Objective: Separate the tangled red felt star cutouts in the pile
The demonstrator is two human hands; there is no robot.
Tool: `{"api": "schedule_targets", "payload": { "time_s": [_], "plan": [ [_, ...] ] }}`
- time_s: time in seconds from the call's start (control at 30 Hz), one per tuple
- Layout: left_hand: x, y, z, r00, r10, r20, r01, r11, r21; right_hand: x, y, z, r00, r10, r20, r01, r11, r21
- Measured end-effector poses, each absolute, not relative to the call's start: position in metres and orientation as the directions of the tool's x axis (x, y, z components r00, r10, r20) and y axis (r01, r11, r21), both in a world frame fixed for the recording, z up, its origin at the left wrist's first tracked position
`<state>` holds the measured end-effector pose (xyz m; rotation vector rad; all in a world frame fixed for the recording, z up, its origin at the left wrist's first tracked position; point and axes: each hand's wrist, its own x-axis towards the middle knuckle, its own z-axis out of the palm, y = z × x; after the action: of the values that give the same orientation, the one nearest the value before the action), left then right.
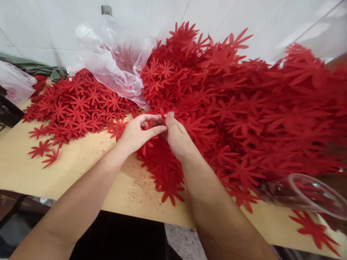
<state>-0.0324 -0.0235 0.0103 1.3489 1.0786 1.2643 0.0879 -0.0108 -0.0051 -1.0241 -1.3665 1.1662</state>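
My left hand (137,133) and my right hand (177,137) meet at the middle of the table, fingertips together. Between them they pinch a red flower-shaped petal piece (162,115), mostly hidden by the fingers. Just behind and to the right rises a large heap of red petal pieces (233,104), stacked in layers with long narrow lobes. Some pieces (170,189) from it lie under and in front of my right wrist. Left of my hands spreads a lower pile of similar loose pieces (81,104).
A clear plastic bag (116,68) with red pieces stands between the piles, against the white wall (54,29). A clear round-rimmed plastic container (317,195) sits at the right. Red crumbs dot the wooden table (89,173). Another plastic bag (16,81) lies at far left.
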Motion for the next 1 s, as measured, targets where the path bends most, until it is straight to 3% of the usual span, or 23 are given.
{"api": "schedule_targets", "payload": {
  "time_s": [0.13, 0.43, 0.6, 0.7, 0.87, 1.0],
  "plan": [
    [-0.0318, -0.0243, 0.0114, 0.096, 0.986, 0.133, 0.018, -0.136, 0.991, 0.0846, -0.0151, -0.0019, -0.153, 0.978, 0.139, -0.032, 0.136, -0.99],
    [-0.0372, -0.0218, 0.0117, 0.013, 1.0, 0.026, -0.238, -0.022, 0.971, 0.0881, -0.0144, 0.003, -0.063, 0.972, 0.225, -0.059, 0.222, -0.973],
    [-0.0384, -0.0224, 0.0133, 0.059, 0.998, -0.004, -0.226, 0.017, 0.974, 0.0893, -0.0125, 0.0039, -0.059, 0.98, 0.191, -0.081, 0.186, -0.979],
    [-0.038, -0.0236, 0.0147, 0.059, 0.998, 0.004, -0.181, 0.007, 0.984, 0.0892, -0.0119, 0.0034, 0.018, 0.972, 0.233, -0.109, 0.233, -0.966],
    [-0.037, -0.0262, 0.0171, 0.096, 0.995, -0.001, -0.153, 0.016, 0.988, 0.091, -0.0134, 0.0044, 0.053, 0.954, 0.294, -0.017, 0.295, -0.955],
    [-0.0373, -0.0251, 0.0152, 0.123, 0.992, 0.015, -0.144, 0.003, 0.99, 0.0898, -0.0133, 0.0052, 0.077, 0.954, 0.29, -0.068, 0.295, -0.953]
  ]
}}
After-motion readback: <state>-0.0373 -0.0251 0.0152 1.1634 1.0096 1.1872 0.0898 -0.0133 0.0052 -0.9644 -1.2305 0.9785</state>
